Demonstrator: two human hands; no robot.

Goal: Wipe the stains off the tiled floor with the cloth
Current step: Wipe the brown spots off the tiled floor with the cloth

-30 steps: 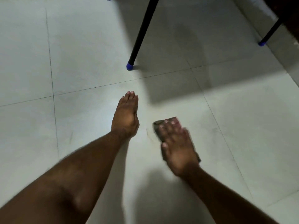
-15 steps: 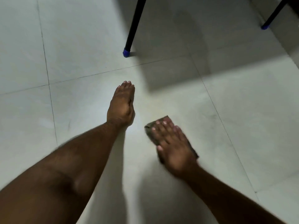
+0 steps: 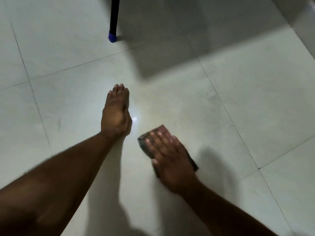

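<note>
On the tiled floor (image 3: pixel 255 103), right hand (image 3: pixel 172 160) presses flat on cloth (image 3: pixel 144 143).

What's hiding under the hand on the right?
A dark grey-brown cloth lies flat under the right hand, on the pale tiled floor. Only its edges peek out; any stain beneath is covered.

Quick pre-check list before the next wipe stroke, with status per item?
1. Cloth under right hand, palm flat on it: ok.
2. Cloth flat on tiled floor: looks ok; most is hidden by the hand.
3. Left hand braced on floor, apart from the cloth: ok.
4. Stroke path ahead clear; black chair leg with blue cap stands well beyond: ok.
5. Stains left: faint dark mark beyond the left arm: not ok.
6. Cloth clean enough: cannot tell, blurred.
</note>
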